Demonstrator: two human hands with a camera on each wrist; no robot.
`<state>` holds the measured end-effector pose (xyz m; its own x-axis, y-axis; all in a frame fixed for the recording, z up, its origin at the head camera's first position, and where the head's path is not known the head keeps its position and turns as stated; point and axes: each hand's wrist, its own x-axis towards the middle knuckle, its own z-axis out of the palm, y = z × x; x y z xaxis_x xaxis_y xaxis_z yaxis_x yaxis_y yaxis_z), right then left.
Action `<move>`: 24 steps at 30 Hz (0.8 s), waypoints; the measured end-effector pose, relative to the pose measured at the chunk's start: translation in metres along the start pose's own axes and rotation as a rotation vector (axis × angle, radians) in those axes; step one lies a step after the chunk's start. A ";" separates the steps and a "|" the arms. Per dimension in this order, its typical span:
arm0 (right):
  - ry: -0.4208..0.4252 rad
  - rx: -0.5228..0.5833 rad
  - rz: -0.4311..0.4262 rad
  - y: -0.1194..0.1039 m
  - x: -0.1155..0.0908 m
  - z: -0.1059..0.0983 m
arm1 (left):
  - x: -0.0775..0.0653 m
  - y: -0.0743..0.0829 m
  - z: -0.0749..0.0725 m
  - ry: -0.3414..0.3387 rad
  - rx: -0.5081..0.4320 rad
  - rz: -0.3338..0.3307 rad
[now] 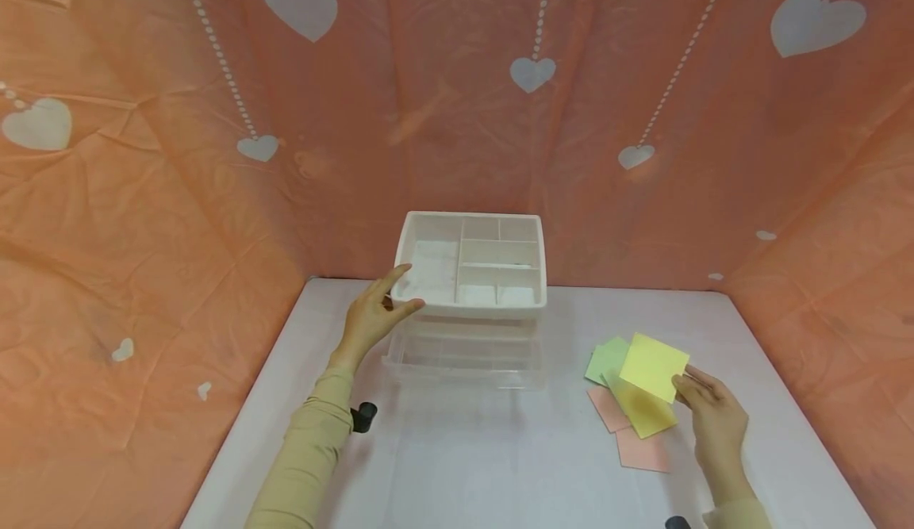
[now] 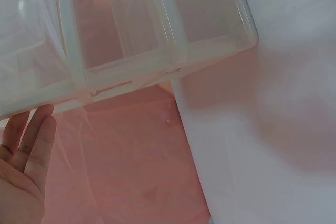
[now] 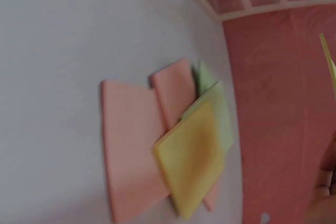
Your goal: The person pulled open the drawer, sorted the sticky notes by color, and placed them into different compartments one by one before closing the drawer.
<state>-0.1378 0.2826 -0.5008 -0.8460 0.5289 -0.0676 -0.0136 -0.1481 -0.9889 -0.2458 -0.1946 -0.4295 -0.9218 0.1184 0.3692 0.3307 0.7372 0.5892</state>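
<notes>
A white-topped plastic organizer [image 1: 458,271] with clear drawers [image 1: 467,354] below stands at the back of the table. My left hand [image 1: 371,315] rests at its front left corner, thumb by the front rim; in the left wrist view, straight fingers [image 2: 39,135] touch its side. On the right, my right hand [image 1: 717,414] pinches a pale yellow sticky note pad [image 1: 651,366] by its edge, raised over other pads. Beneath it lie a darker yellow pad [image 3: 191,156], green pads [image 1: 605,357] and pink pads [image 3: 134,150], overlapping one another.
The organizer's top tray is divided into a large left compartment [image 1: 434,263] and several smaller ones. The white table [image 1: 457,465] meets an orange cloth [image 1: 457,116] with white hearts at the back and both sides. Black wrist straps [image 1: 364,418] show near the forearms.
</notes>
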 end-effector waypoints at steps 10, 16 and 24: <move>-0.032 0.168 -0.092 -0.034 -0.020 0.039 | -0.002 0.000 -0.001 -0.008 -0.023 -0.004; -0.062 0.203 -0.113 -0.055 -0.032 0.062 | -0.005 0.002 -0.001 -0.017 -0.025 -0.021; -0.172 0.172 -0.203 -0.073 -0.033 0.102 | -0.002 0.001 -0.001 -0.008 -0.034 -0.010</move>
<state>-0.1630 0.1903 -0.4127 -0.8943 0.4150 0.1671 -0.2690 -0.2004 -0.9420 -0.2435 -0.1943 -0.4291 -0.9265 0.1169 0.3577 0.3285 0.7151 0.6171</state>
